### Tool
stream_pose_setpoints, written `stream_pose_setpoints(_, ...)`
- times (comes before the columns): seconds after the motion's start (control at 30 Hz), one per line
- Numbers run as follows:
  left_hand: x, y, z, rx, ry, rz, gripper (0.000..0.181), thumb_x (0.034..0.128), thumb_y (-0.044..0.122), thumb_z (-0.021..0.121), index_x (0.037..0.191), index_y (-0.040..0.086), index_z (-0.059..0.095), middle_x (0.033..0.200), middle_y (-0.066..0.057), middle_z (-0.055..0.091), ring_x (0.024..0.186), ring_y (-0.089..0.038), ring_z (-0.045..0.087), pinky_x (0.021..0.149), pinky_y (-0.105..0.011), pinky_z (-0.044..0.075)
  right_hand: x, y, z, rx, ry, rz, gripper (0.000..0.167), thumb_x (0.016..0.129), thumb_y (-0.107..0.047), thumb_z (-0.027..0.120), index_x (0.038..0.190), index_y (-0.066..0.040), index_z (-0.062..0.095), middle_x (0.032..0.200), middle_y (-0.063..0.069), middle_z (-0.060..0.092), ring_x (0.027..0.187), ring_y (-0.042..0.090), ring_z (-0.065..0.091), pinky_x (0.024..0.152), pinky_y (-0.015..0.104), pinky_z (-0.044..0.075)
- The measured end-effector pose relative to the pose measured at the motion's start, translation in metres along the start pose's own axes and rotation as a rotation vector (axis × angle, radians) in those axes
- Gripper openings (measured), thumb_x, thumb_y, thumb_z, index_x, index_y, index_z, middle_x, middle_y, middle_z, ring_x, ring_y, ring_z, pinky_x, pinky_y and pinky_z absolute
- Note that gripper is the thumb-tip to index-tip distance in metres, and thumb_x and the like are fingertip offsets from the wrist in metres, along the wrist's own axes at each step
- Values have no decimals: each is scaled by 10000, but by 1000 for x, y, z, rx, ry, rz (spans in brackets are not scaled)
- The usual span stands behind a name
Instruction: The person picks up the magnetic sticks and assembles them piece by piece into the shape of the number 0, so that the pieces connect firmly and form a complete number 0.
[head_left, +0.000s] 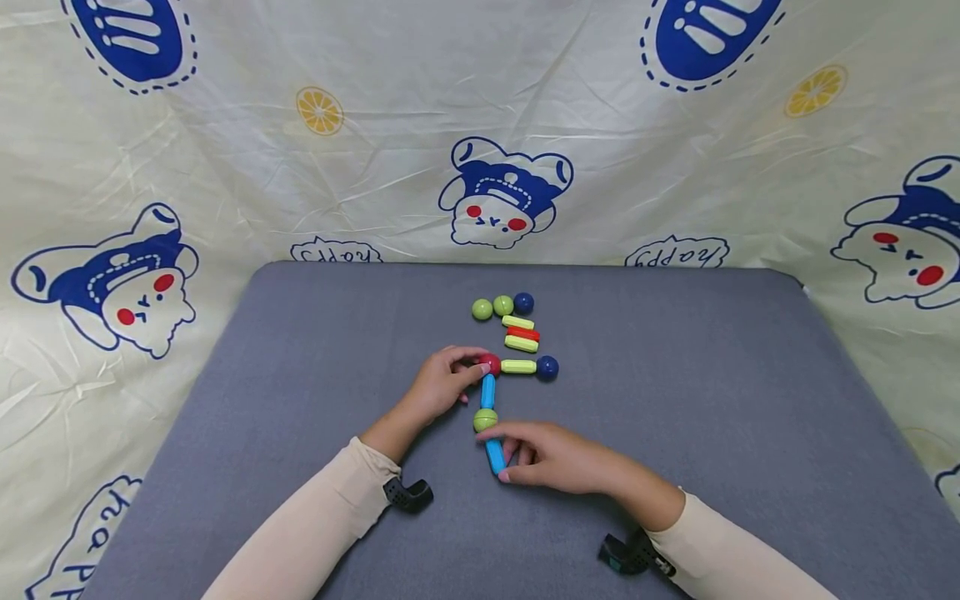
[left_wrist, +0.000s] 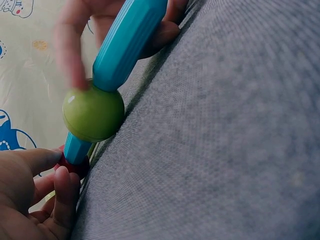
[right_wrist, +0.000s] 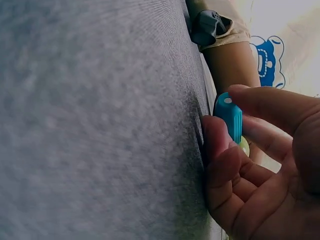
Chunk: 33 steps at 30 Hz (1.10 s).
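Observation:
In the head view my left hand (head_left: 442, 385) pinches a red ball (head_left: 491, 363) between thumb and fingers. From that ball a yellow rod (head_left: 518, 367) runs right to a dark blue ball (head_left: 547, 367). Towards me, a light blue rod (head_left: 488, 392) links the red ball to a green ball (head_left: 485, 419). A second light blue rod (head_left: 496, 457) slants from the green ball, its end touching it in the left wrist view. My right hand (head_left: 555, 457) holds this rod, thumb at its near end (right_wrist: 228, 101) and the index finger reaching by the green ball.
Behind the joined pieces lie loose yellow rods (head_left: 521, 343) with a red rod (head_left: 523, 333) between them. Farther back sit two green balls (head_left: 482, 309) and a dark blue ball (head_left: 523, 303) in a row. The grey table (head_left: 675, 375) meets a printed cloth (head_left: 397, 183) at its back.

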<state>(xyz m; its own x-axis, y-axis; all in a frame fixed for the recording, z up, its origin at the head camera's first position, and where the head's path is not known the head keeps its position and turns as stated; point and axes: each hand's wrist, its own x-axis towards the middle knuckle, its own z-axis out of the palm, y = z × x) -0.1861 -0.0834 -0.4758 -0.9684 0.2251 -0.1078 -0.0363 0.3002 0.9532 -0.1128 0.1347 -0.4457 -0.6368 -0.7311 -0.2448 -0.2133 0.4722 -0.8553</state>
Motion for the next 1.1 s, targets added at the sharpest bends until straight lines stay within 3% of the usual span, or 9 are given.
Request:
stream_pose_setpoints(0.4,1,1,1,-4,2,-5,284,953,184,712,1227,112,717,1097,-111,615,617,-90,540,511,-215,496,8,-8,7,-190,43,-56,308,933,-275,744,1218,-205,652,853,-112,614,694,-26,538,653,193,478)
stream_pose_setpoints(0.63,1,1,1,-5,0,-3,290,956,184,709,1237,111,713,1130,-115,615,621,-87,537,506,-207,493,11,-7,8,-179,55,-50,333,922,-312,754,1222,-211,652,846,-109,605,684,-17,538,640,196,475)
stream_pose_setpoints(0.83,1,1,1,-2,-3,4,286,961,187,703,1235,107,713,1125,-115,611,606,-90,537,506,-217,497,10,-5,5,-100,43,-43,397,936,-283,739,1312,-189,651,885,-79,622,686,7,546,631,198,476)
stream_pose_setpoints(0.93,1,0,0,-3,-5,2,285,957,189,709,1232,113,716,1108,-114,611,615,-100,542,509,-217,498,7,-4,-2,-93,89,-52,408,942,-280,732,1327,-172,651,916,-61,641,688,22,548,629,202,476)
stream_pose_setpoints(1.1,1,0,0,12,-7,-5,285,957,206,711,1232,128,716,1092,-110,607,641,-114,550,527,-231,512,1,-2,-21,-166,271,-44,392,934,-279,739,1302,-168,662,977,-45,657,708,49,544,624,221,482)
